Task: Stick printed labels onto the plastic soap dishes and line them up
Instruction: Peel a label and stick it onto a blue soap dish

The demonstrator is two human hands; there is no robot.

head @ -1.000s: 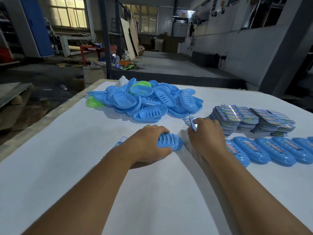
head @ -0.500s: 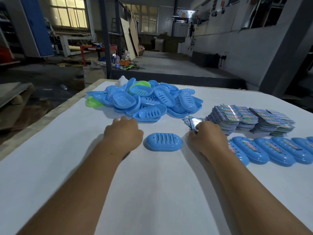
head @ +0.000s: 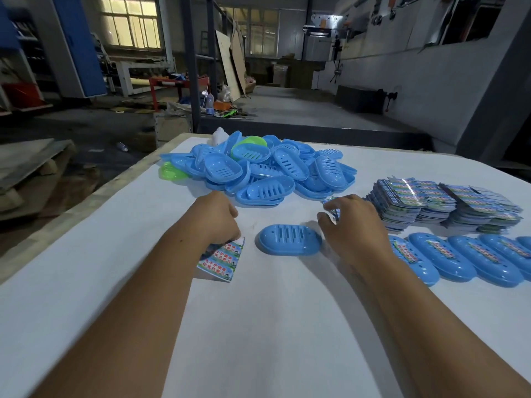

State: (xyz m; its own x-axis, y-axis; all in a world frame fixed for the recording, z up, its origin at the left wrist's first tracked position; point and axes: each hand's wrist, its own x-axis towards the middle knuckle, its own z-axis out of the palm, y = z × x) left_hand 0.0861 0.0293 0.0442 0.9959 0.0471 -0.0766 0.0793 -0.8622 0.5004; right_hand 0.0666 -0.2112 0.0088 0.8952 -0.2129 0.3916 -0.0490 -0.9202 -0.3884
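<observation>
One blue soap dish (head: pixel 289 239) lies upside down on the white table (head: pixel 258 326), between my hands and touched by neither. My left hand (head: pixel 216 216) is just left of it, fingers curled onto the top edge of a printed label sheet (head: pixel 221 261) lying flat. To the dish's right, my right hand (head: pixel 355 225) pinches a few labels (head: pixel 332 208). A row of labelled blue dishes (head: pixel 459 261) runs off to the right edge.
A loose pile of blue soap dishes (head: pixel 258 170), with green ones (head: pixel 172 171) among them, sits at the table's far side. Stacks of printed labels (head: pixel 431 202) stand at the right behind the row. The table's left edge (head: pixel 86 205) drops to the workshop floor.
My left hand let go of the upside-down dish, drew back to the left and came down on the label sheet. My right hand has stayed put with its labels.
</observation>
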